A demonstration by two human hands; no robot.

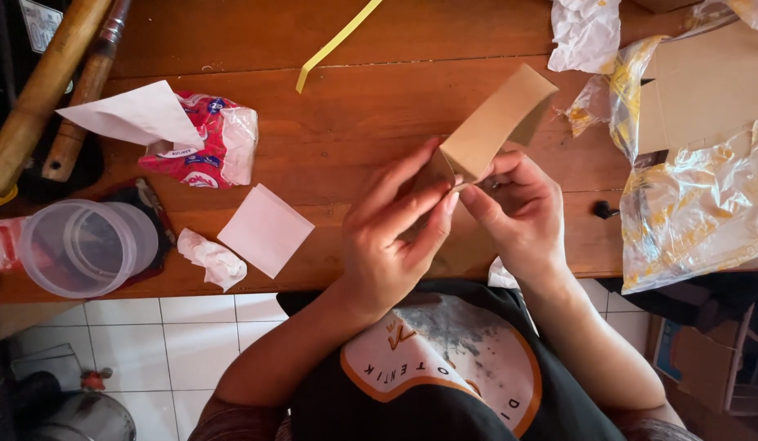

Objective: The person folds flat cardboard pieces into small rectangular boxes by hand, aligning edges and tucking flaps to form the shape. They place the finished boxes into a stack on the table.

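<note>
A small brown cardboard piece (495, 118), folded like a flat box, is held above the wooden table (371, 106) near its front edge. My left hand (391, 237) pinches its lower end, fingers stretched up along the card. My right hand (518, 212) grips the same lower end from the right, thumb and forefinger meeting the left hand's fingertips. The card's bottom corner is hidden behind my fingers.
A pink paper square (265, 230), crumpled white tissue (214, 258), red-and-white packet (207, 147) and clear plastic cup (85, 247) lie left. Yellow strip (334, 42) at the back. Plastic bags (689, 204) and a cardboard box (706, 90) crowd the right. Wooden handles (44, 90) rest far left.
</note>
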